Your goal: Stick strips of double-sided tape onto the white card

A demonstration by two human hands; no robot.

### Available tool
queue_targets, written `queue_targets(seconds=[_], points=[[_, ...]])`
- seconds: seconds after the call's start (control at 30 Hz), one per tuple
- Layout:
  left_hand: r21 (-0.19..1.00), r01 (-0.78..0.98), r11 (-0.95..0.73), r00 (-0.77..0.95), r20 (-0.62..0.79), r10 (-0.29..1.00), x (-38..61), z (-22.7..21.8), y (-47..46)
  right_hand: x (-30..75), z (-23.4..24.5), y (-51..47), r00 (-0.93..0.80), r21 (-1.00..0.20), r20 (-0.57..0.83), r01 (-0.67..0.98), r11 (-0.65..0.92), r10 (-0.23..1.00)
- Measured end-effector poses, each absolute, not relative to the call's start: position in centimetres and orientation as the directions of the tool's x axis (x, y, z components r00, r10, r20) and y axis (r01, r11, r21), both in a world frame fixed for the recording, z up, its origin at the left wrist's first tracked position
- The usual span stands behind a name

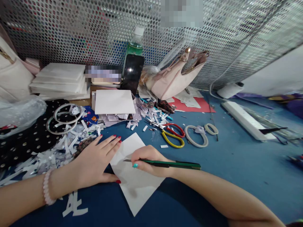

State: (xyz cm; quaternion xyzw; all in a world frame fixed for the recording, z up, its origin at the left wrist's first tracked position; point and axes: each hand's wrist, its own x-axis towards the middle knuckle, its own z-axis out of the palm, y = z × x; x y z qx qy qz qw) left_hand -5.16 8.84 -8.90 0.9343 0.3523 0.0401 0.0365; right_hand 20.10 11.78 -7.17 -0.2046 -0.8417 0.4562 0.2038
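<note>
A white sheet of paper (137, 194) lies turned on the blue table, one corner towards me. My left hand (94, 160) is spread flat on its left side, the fingertips and thumb touching its edge, holding nothing. In my right hand (151, 160) is a green craft knife (181, 164), its handle pointing right. The thin blade (127, 160) sticks out to the left over the paper; I cannot tell whether it touches. Scissors (171, 134) with one red and one yellow handle lie just beyond my right hand, blades apart.
Paper scraps (61, 151) are heaped left of the sheet. Tape rolls (196, 136) lie right of the scissors. Behind stand a box topped by a white card (115, 101), a phone (133, 72), a bottle (136, 42), a pink bag (170, 78) and a power strip (245, 119).
</note>
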Motion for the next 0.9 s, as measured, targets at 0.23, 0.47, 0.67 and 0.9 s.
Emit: queue_targets(seconds=[0.23,0.47,0.67,0.9], points=[[0.093,0.662,-0.744,0.744,0.031,0.667,-4.9,-8.6,8.8,19.8,-7.0,11.8,-0.803,-0.879,0.163,0.145,0.454,0.573],[0.085,0.662,-0.745,0.747,0.015,0.665,-4.7,-8.5,8.7,19.4,-7.0,11.3,-0.710,-0.853,0.168,0.244,0.462,0.684],[0.075,0.652,-0.755,0.754,0.044,0.655,-4.7,-8.6,8.7,18.8,-7.1,11.0,-0.727,-0.801,0.150,0.308,0.513,0.670],[0.048,0.645,-0.763,0.759,0.076,0.646,-4.7,-8.6,8.7,18.3,-7.9,10.9,-0.725,-0.724,0.270,0.281,0.630,0.634]])
